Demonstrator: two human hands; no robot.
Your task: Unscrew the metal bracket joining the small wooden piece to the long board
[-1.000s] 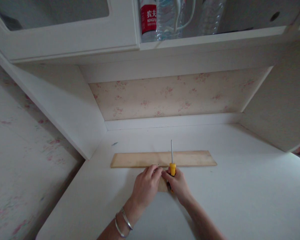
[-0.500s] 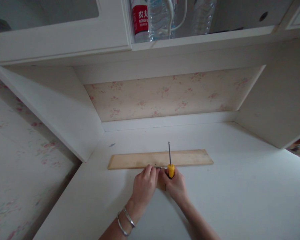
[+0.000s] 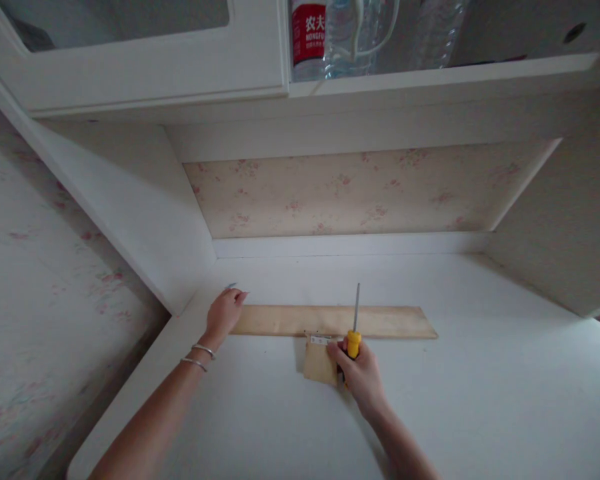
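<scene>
Screwdriver (image 3: 354, 341) in its grip, the right hand (image 3: 364, 373) wraps the yellow handle, the shaft pointing away from the wrist and out over the long board (image 3: 290, 320). Its thumb and forefinger also reach the right side of the small board (image 3: 321, 363), just left of that grip; a pale metal plate (image 3: 320, 340) lies along this board's far edge, close to the long board, though whether the two boards touch is unclear. What has just changed is the left hand (image 3: 225, 313): no longer on the small board beside the right thumb, it is now well to the left of the grip, at the long board's left end, near a small greenish thing (image 3: 231, 286). Its fingers curl; whether they hold anything cannot be told. For the work, this seems to leave only the right hand steadying the small board, with the plate uncovered.
</scene>
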